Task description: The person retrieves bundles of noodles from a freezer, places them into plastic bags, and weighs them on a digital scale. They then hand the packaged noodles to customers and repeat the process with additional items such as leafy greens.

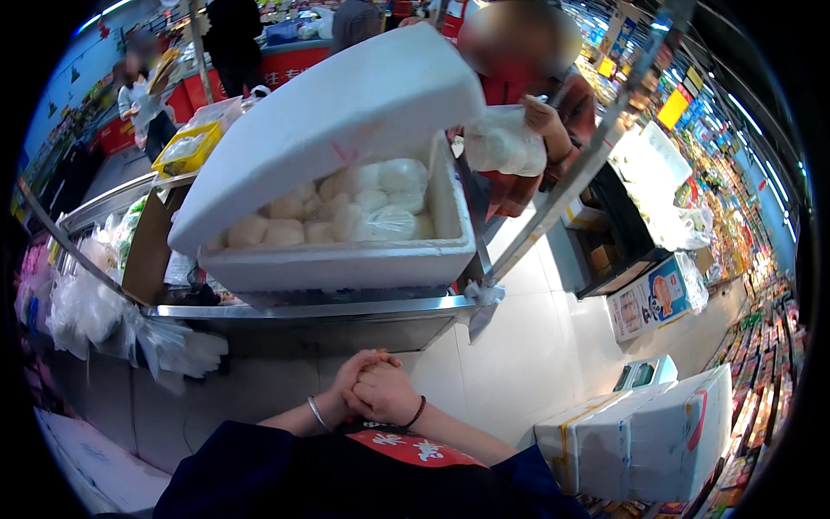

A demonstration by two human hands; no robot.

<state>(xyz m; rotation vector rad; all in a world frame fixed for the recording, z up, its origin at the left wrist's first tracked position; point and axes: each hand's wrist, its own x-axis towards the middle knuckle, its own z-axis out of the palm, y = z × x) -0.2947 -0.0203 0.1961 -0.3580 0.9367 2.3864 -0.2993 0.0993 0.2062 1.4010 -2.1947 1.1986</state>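
Left hand (350, 378) and right hand (389, 395) clasped, fingers wrapped round each other, nothing else held. Foam box (337, 270) sits at near edge of metal stand (380, 306), lid (337, 130) askew. Probably stiff, dentable, heavy loaded; best gripped under both ends.

1. Black cloth apron (363, 471): white characters on a red panel (415, 448).
2. Long red counter front (298, 62) in the background: large white characters, partly hidden.
3. White-and-blue cardboard box (648, 298) with an orange fish picture: small print, mostly illegible.
4. White, thick foam lid (328, 121): short pink mark (346, 154).
5. Bright yellow rectangular sign (673, 109): any lettering too small.
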